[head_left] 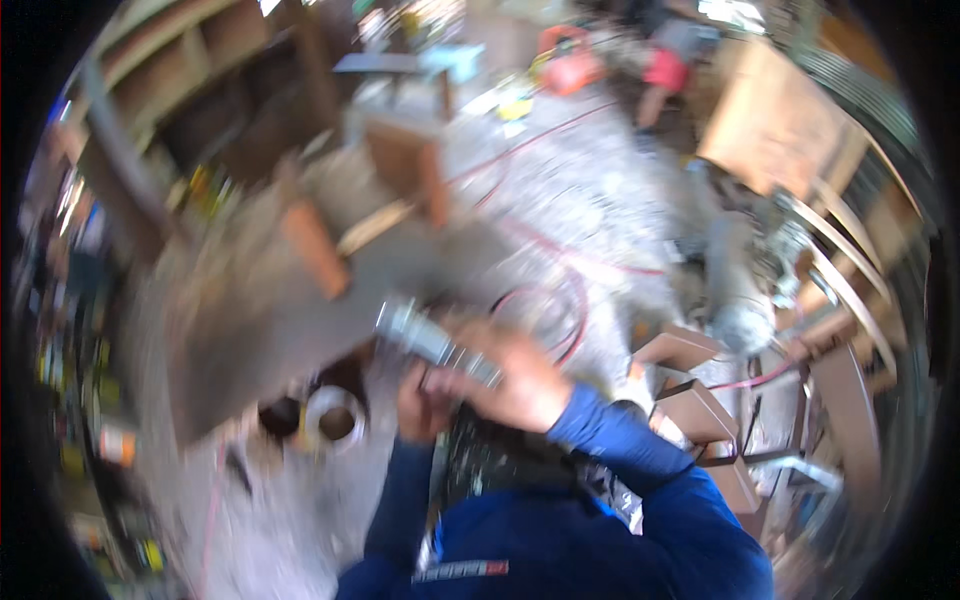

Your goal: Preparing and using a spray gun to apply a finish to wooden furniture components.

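Observation:
The picture is strongly blurred by motion. My right hand [520,380] is closed around a grey metal hand tool [430,340], whose cylindrical end sticks out to the upper left. My left hand [420,405] sits just below the tool and seems to grip its underside. Both forearms wear blue sleeves and rise from the lower edge. The tool hangs over the edge of a grey dusty work surface [250,320] that carries brown wooden blocks [315,250].
A red hose or cable [570,270] loops over the grey floor. A round metal ring [335,415] lies at lower left. Wooden shelves [180,90] stand at upper left. Curved wooden pieces [840,270] and brown boxes [700,410] crowd the right side.

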`<state>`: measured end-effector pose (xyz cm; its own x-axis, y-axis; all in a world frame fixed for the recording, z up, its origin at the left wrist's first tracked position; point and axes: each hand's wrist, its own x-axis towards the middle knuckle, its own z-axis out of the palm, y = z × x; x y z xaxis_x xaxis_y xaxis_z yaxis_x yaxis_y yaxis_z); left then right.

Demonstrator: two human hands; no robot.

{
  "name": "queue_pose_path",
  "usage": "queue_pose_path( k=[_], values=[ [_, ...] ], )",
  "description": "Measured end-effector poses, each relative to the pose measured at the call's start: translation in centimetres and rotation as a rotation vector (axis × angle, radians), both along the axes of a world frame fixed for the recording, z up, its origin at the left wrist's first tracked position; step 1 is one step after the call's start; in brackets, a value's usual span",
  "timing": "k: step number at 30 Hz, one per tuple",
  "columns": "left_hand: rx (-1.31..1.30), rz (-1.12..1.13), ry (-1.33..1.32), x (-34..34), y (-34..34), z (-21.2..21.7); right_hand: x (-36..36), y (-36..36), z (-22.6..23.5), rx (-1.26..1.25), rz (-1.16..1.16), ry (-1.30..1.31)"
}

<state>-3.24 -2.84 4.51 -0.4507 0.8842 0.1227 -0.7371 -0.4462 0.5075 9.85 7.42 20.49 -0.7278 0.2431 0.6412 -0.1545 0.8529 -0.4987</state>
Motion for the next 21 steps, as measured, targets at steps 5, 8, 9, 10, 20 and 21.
queue_pose_path(
  k=[5,8,9,10,20,21],
  values=[
    [-0.264,-0.062,-0.119,5.1,-1.6,-7.3,7.2,-1.8,-5.4,-0.085,-0.074,-0.294],
    [-0.262,-0.171,-0.219,8.2,-3.2,-10.5,11.1,-4.0,-9.5,-0.136,-0.159,-0.403],
    [-0.247,-0.138,-0.183,9.3,-4.0,-9.9,11.6,-4.7,-10.6,-0.178,-0.175,-0.348],
    [-0.234,-0.087,-0.153,10.2,-4.9,-9.4,11.8,-5.2,-11.8,-0.219,-0.174,-0.300],
    [-0.255,0.169,0.237,10.7,-3.8,-3.1,15.2,-3.3,-14.3,-0.687,-0.107,-0.260],
    [-0.227,0.221,0.249,10.7,-4.5,-2.6,14.9,-4.2,-14.2,-0.749,-0.122,-0.228]
  ],
)
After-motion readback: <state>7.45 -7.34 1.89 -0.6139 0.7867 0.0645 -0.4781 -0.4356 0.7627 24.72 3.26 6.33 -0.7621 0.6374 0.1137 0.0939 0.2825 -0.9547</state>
